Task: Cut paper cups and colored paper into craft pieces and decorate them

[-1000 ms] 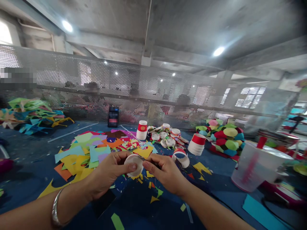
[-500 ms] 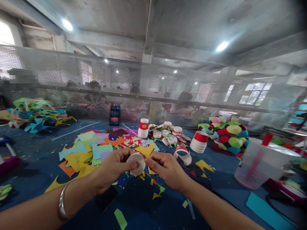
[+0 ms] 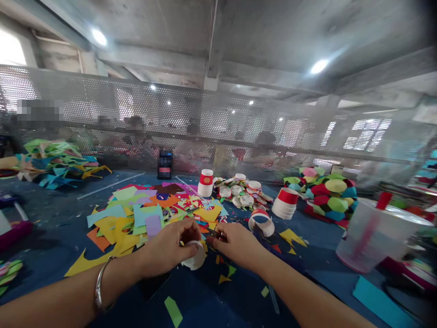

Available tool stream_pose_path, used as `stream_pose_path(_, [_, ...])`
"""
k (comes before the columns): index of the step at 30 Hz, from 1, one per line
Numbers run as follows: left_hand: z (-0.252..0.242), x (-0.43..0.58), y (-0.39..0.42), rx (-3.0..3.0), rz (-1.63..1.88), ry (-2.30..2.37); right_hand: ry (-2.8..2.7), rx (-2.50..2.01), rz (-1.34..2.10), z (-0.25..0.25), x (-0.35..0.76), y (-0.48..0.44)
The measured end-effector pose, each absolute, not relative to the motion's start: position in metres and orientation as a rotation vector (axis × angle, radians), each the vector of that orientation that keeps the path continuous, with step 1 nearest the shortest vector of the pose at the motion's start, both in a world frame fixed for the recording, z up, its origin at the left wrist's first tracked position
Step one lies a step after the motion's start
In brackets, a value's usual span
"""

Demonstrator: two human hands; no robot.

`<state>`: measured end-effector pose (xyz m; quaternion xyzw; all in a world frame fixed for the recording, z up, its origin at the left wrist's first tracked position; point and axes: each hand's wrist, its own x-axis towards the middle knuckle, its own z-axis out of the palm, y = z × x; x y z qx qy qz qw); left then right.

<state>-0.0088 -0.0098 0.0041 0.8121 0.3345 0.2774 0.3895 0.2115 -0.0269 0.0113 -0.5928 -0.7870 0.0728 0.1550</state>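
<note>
In the head view, my left hand pinches a white paper cup piece between thumb and fingers, its round side tilted toward me. My right hand is closed just to the right of it. Something dark shows between the right fingers, too small and hidden to name. Under and beyond both hands lie colored paper scraps. To the right of my right hand, a cut paper cup ring, white with red, rests on the blue table.
Stacks of red and white paper cups stand beyond my hands, near a pile of white cup bottoms. A phone leans against the perforated partition. At right are a translucent pitcher and a multicolored paper ball.
My left hand has tipped the cup piece and lowered it slightly. My right hand has shifted a little down, with its fingers turned, and a dark thing now shows in it.
</note>
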Motion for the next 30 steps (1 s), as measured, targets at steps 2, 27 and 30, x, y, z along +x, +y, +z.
stream_pose_path(2, [0.004,-0.010,-0.008,2.126,0.684,0.905,-2.258,-1.718,0.176,0.009,0.212,-0.027])
stream_pose_path(27, [0.020,-0.042,0.004,2.210,0.391,0.895,-2.323,-1.717,-0.118,0.020,0.210,-0.034])
stream_pose_path(30, [0.022,-0.043,0.007,2.283,0.452,0.949,-2.341,-1.655,-0.092,0.023,0.209,-0.035])
